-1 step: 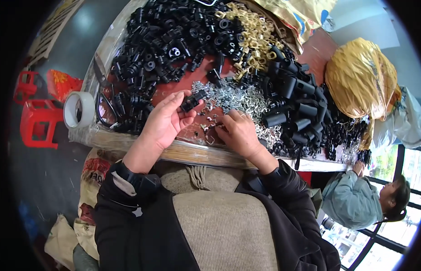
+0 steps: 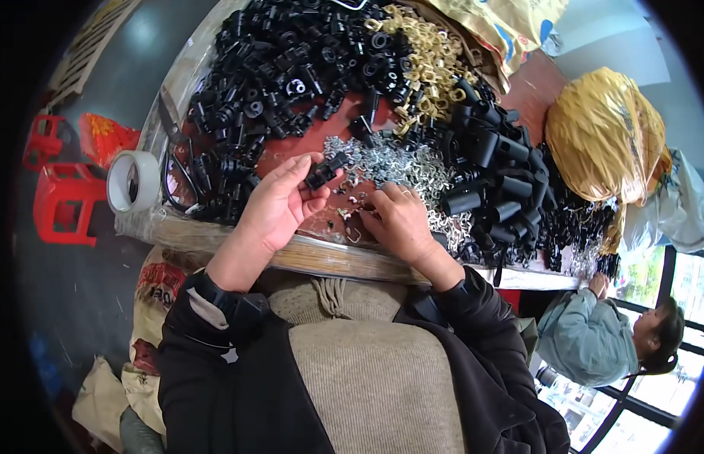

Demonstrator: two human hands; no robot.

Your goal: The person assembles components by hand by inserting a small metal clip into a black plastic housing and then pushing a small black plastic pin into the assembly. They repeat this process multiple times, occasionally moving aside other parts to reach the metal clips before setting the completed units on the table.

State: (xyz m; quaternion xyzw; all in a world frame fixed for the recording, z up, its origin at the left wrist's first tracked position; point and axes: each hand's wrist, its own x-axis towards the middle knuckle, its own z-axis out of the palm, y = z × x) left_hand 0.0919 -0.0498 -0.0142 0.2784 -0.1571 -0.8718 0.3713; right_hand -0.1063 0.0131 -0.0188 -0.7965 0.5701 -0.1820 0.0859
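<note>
Left hand (image 2: 275, 203), palm turned partly up, grasping a small black part (image 2: 322, 174) between thumb and fingertips; the part sits just above the reddish-brown tabletop (image 2: 282, 155), near the left edge of a heap of silver metal clips (image 2: 420, 168); right hand (image 2: 403, 219), back uppermost and a ring on one finger, lowered beside the same clips with fingers curled toward the table; whether it pinches anything cannot be told, its fingertips being hidden; between the two hands, a few loose small pieces scattered near the table's front edge (image 2: 329, 257); beyond the left hand, a large pile of black fittings (image 2: 272, 83), some ring-shaped; adjoining it on the right, a band of gold-coloured pieces (image 2: 435, 64); right of the clips, a group of black tubes (image 2: 484, 149), lying at various angles; farther right, a bulging yellow bag (image 2: 605, 136); at the table's left side, a pair of scissors (image 2: 168, 113) and a white roll (image 2: 148, 180) standing on edge; on the floor to the left, a red stool (image 2: 61, 198); at the far right, a co-worker (image 2: 590, 337) in a blue-green jacket, one hand at the table's edge.
</note>
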